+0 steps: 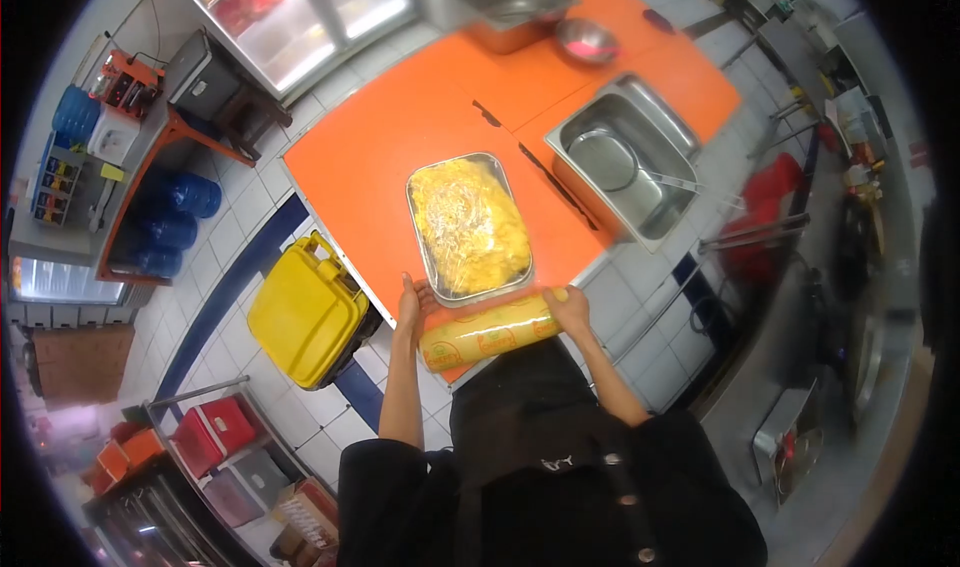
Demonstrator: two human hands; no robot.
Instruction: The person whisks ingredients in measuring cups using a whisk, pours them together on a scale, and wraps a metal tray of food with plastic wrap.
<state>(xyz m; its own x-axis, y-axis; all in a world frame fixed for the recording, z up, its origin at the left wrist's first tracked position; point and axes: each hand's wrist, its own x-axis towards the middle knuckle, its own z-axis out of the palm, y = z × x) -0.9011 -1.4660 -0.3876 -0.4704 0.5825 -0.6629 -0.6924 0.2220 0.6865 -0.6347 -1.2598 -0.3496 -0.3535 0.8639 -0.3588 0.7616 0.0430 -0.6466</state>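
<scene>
A rectangular metal tray [424, 264] of yellow food [470, 222] lies on the orange table, with shiny clear plastic film over it. Close to my body, a thick roll of plastic wrap [490, 333] with printed marks lies crosswise below the tray, near the table's edge. At the roll's right end, my right hand [568, 309] is closed around it. My left hand [413, 301] is by the tray's near left corner, thumb and fingers apart, just above the roll's left end. Whether its fingertips pinch any film is too fine to make out.
On the orange table [370, 137] stand a deep steel pan [650, 212] holding a handled strainer [603, 159], a metal bowl [587, 42] and another steel pan [515, 2]. A yellow lidded bin [305, 312] stands against the table's left side.
</scene>
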